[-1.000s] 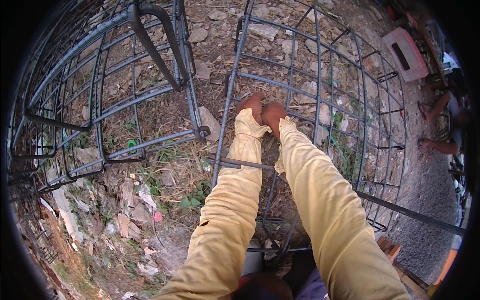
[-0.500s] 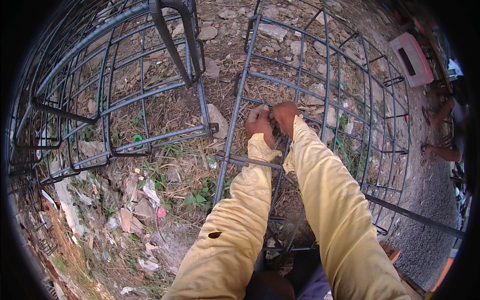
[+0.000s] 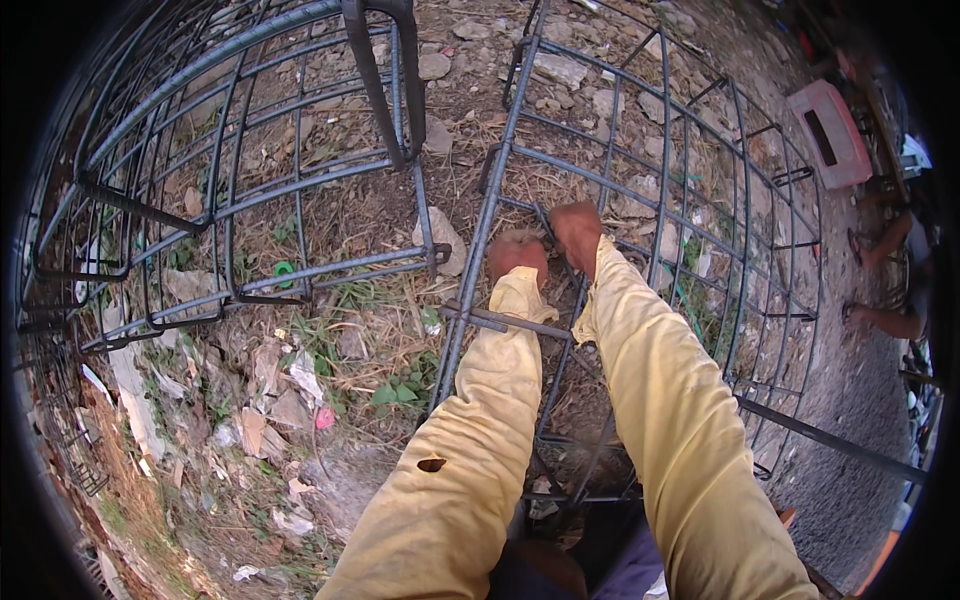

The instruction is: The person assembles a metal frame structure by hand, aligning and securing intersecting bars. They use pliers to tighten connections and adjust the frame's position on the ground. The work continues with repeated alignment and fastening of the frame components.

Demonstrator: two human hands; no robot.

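Note:
Both my hands are together at a crossing of steel bars in a rebar cage point(image 3: 484, 222), just right of its left edge bar. My left hand point(image 3: 518, 255) is closed, fingers curled in at the crossing. Touching or nearly touching it, my right hand point(image 3: 577, 235) makes a fist, its back turned up. What sits inside the fingers of either hand is hidden. A short rusty bar point(image 3: 525, 325) lies across the cage, beneath my left wrist. Loose yellow sleeves cover both forearms, and the left one has a hole.
On the left stands another rebar cage point(image 3: 370, 262) with bent hoops. Stones, dry grass and litter cover the ground. A long dark bar point(image 3: 835, 440) juts out at the lower right. Beyond are a pinkish plastic container point(image 3: 832, 135) and another person's limbs point(image 3: 885, 320).
My left hand has curled further in, hiding the fingertips that showed before. The right fist has turned slightly and risen a little. The whole view has shifted slightly.

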